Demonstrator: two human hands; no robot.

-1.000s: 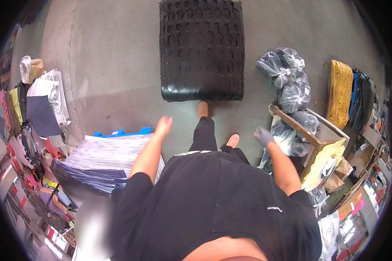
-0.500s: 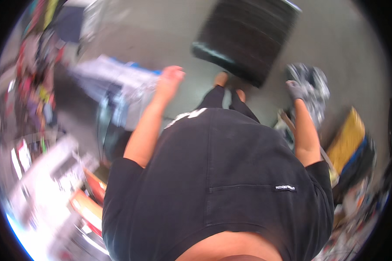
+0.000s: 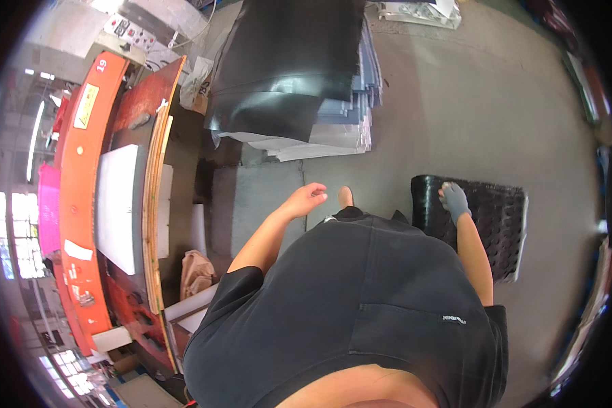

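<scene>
My left hand is bare and held out in front of my left hip. Its thumb and fingers are apart, loosely bent, with nothing between them. My right hand wears a grey glove that leaves the fingertips bare; its fingers are slightly bent and no held thing shows. Beneath it on the floor lies a black slab or mat with rows of round marks and a shiny rolled left edge. Whether the right hand touches it I cannot tell, but it appears above it.
Ahead stands a stack of blue-grey and white sheets draped with a glossy black sheet. On the left is an orange machine frame with boards and a white block. Brown paper lies near my left elbow.
I have turned left: the black slab has gone from ahead to my right, and the orange machine and sheet stack have come into fuller view. Both hands remain out at my sides.
</scene>
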